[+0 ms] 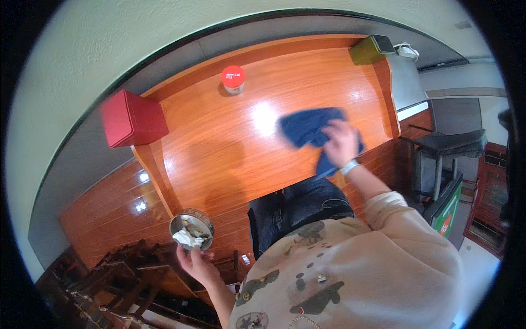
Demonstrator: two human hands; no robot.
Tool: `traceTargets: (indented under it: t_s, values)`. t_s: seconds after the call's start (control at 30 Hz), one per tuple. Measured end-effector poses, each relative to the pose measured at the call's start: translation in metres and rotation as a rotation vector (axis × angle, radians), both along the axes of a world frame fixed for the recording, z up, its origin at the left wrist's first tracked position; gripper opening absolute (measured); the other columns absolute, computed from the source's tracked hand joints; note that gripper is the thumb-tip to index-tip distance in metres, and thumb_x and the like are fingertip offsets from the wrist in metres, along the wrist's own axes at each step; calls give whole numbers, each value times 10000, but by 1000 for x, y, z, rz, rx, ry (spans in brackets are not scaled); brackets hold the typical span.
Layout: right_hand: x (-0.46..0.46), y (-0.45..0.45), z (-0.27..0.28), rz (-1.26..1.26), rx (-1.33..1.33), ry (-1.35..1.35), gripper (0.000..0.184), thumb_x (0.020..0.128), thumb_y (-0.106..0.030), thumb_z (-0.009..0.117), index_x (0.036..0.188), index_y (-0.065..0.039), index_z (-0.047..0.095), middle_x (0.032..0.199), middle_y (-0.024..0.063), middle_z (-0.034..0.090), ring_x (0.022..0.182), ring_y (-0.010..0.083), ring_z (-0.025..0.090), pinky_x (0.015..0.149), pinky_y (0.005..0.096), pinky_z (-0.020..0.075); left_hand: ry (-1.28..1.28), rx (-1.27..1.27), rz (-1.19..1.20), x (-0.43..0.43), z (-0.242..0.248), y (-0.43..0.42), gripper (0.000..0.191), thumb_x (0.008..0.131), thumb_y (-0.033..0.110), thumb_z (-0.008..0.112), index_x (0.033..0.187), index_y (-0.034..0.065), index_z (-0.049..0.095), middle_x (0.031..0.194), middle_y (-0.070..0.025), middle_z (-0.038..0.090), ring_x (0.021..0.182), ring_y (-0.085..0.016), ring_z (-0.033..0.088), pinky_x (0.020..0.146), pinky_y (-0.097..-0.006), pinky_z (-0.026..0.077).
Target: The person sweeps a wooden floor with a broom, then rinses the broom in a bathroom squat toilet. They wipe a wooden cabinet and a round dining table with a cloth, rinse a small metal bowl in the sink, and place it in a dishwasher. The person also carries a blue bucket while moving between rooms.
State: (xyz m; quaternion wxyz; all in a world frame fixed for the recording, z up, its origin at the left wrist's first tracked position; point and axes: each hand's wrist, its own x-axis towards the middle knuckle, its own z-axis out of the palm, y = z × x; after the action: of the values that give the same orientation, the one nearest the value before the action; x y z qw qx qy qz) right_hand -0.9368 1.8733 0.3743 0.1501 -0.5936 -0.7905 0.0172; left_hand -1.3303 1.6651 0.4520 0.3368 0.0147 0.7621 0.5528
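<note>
My right hand (342, 144) holds a dark blue cloth (310, 125) over the orange wood-grain tabletop (213, 135). Both hand and cloth are blurred. At the table's near left corner, my left hand (195, 263) grips the near rim of a round disposable bowl (210, 230) with a silvery inside. In the bowl lie a crumpled white tissue (188, 237) and some food scraps. A small tub with a red lid (233, 75) stands towards the table's raised back edge, apart from both hands.
A red box (129, 119) sits on the left rim of the table, and a green box (372, 49) at the back right corner. Beyond the right rim are a grey surface (407, 80) and a dark chair (448, 144). Dark wooden furniture (139, 279) stands at lower left.
</note>
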Motion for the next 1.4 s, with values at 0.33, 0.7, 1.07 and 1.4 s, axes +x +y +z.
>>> traceTargets:
  t_s: [0.33,0.7,1.07,1.4]
  values:
    - [-93,120,1,4,165,-62,629,708,-290,676,1260,-77,463,1350,180,387,1258,382,329,1018,533,266,-39,185,100,29,14,21,335,808,-48,512,1139,-1,489,788,-54,581,495,-88,505,419,-225,426]
    - [-340,388,-89,579,-763,918,538,851,-163,625,1333,-39,421,1272,110,487,1156,189,469,988,306,374,82,-70,529,67,33,7,466,816,-10,532,1269,20,426,671,-53,584,534,-118,581,465,-242,463]
    - [-354,408,-85,733,35,387,585,871,-198,601,1366,-1,359,1370,220,398,1250,333,396,1053,401,313,9,13,682,66,23,15,458,828,15,510,1277,26,418,694,-48,591,551,-112,583,476,-233,446]
    - [-193,260,-76,741,-27,207,502,895,-290,567,1273,11,433,1293,166,432,1173,280,420,997,367,336,12,-13,804,66,27,12,454,815,47,558,1252,4,445,675,-69,608,517,-122,596,463,-247,486]
